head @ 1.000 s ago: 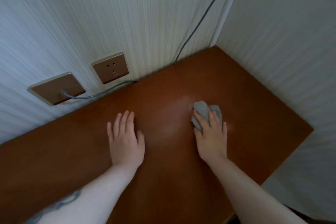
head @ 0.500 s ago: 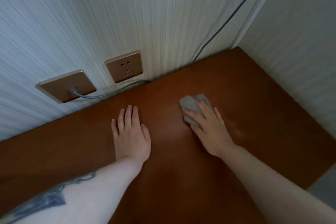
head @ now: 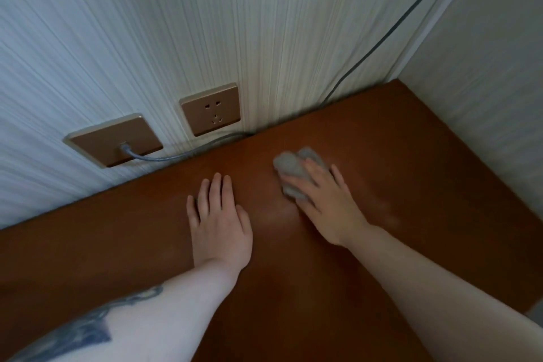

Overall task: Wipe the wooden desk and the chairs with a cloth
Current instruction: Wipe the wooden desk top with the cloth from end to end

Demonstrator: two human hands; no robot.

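The right hand (head: 329, 203) is pressing the grey cloth (head: 293, 170) onto the wooden surface (head: 411, 156), fingers seemingly straight over it, below the wall socket (head: 210, 109). The left hand (head: 219, 223) is lying flat beside the cloth, fingers relaxed.

There is one wooden desk (head: 411, 156) and one grey cloth (head: 293, 170) lying on it. Two hands are in view, the left hand (head: 219, 223) and the right hand (head: 329, 203). The wall carries two brown plates, one socket plate (head: 210, 109) and one cable plate (head: 113, 139), and what look like two grey cables, the lower cable (head: 176, 156) and the upper cable (head: 396, 26), though they may join behind the desk.
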